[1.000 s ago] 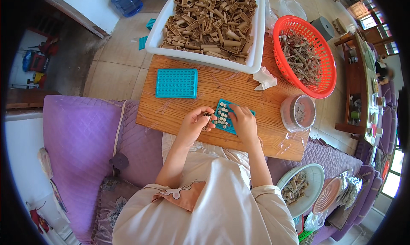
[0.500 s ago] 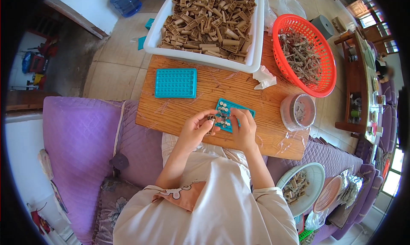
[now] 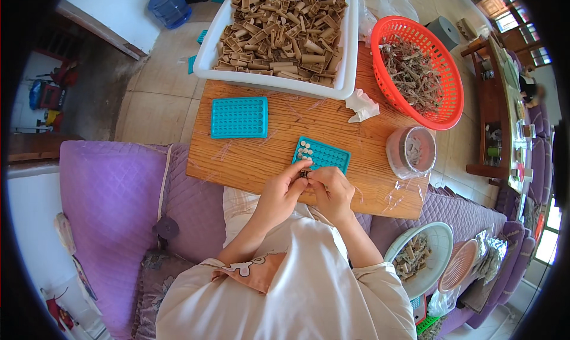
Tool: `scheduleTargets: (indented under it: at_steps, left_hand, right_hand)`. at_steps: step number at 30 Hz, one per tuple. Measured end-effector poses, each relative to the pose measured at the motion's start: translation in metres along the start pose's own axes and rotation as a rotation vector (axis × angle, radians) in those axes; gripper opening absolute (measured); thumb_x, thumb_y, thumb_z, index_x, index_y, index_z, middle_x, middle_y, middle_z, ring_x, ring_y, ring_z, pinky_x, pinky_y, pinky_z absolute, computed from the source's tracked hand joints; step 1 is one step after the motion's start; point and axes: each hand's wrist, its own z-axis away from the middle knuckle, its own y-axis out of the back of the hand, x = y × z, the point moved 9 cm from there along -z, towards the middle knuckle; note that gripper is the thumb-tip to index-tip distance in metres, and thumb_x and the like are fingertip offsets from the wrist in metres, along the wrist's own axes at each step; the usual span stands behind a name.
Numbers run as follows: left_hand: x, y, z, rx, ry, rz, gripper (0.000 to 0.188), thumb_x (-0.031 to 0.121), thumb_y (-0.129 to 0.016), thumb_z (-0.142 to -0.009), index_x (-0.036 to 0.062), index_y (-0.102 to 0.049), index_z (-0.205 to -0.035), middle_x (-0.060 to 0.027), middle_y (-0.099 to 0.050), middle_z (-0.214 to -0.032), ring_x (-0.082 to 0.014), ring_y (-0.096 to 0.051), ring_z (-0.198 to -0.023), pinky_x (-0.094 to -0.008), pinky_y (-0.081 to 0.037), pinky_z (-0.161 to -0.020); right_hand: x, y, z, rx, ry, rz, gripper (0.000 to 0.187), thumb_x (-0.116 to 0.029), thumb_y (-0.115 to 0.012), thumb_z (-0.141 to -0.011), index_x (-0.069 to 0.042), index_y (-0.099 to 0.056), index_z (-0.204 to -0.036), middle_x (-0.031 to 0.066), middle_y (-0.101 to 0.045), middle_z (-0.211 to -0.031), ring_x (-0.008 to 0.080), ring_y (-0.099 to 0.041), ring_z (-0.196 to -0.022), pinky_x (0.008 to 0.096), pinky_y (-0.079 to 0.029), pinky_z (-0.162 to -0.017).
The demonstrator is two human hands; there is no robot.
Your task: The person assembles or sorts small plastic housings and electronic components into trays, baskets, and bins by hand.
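A wooden table [image 3: 249, 156], orange-brown with a streaky grain, carries everything here. A big white tub [image 3: 273, 85] takes up its far side, with a red slotted basket [image 3: 444, 73] at the far right corner, though how much of either rests on the wood is hidden. A crumpled white tissue [image 3: 362, 106] lies just beside the tub. One teal tray [image 3: 239, 118] sits flat at left, a second teal tray [image 3: 332, 156] near the front edge, a clear round container [image 3: 396, 159] at right, and thin plastic shreds [image 3: 222, 151] lie scattered between
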Motion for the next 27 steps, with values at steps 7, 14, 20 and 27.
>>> scheduleTargets:
  at_steps: [7,14,20,27]
  left_hand:
    - [0.001,-0.004,-0.001,0.012,-0.004,-0.2,0.027,0.003,-0.046,-0.085,-0.0003,-0.048,-0.112,-0.0101,-0.06,-0.087,-0.0141,-0.059,-0.078,-0.0243,-0.045,-0.067]
    - [0.015,-0.012,-0.005,-0.098,-0.091,-0.249,0.026,0.012,-0.053,-0.083,0.0026,-0.049,-0.107,-0.0088,-0.058,-0.071,-0.0166,-0.06,-0.066,-0.0287,-0.044,-0.057]
    - [0.008,-0.005,-0.014,-0.151,0.089,0.256,0.027,0.016,-0.056,-0.083,0.0024,-0.05,-0.106,-0.0054,-0.058,-0.085,-0.0104,-0.057,-0.07,-0.0234,-0.046,-0.061]
    - [0.007,0.018,-0.022,-0.175,0.054,0.321,0.025,0.012,-0.056,-0.083,0.0022,-0.049,-0.105,-0.0069,-0.058,-0.093,-0.0112,-0.057,-0.077,-0.0231,-0.047,-0.069]
  right_hand:
    - [0.023,-0.004,0.0,-0.237,-0.189,-0.067,0.02,0.004,-0.064,-0.066,-0.003,-0.055,-0.082,0.0083,-0.059,-0.081,0.0226,-0.057,-0.074,0.029,-0.046,-0.063]
    - [0.013,0.002,-0.036,-0.429,-0.219,-0.044,0.035,-0.002,-0.067,-0.064,-0.002,-0.054,-0.097,0.0127,-0.055,-0.097,0.0246,-0.055,-0.087,0.0312,-0.045,-0.071]
    - [0.013,-0.01,-0.052,-0.604,-0.254,-0.009,0.036,-0.012,-0.069,-0.065,-0.002,-0.056,-0.097,0.0124,-0.057,-0.091,0.0266,-0.057,-0.083,0.033,-0.046,-0.072]
    - [0.061,-0.016,-0.161,-0.306,-0.08,0.227,0.026,-0.02,-0.063,-0.072,-0.003,-0.059,-0.092,0.0121,-0.058,-0.086,0.0274,-0.055,-0.081,0.0366,-0.045,-0.073]
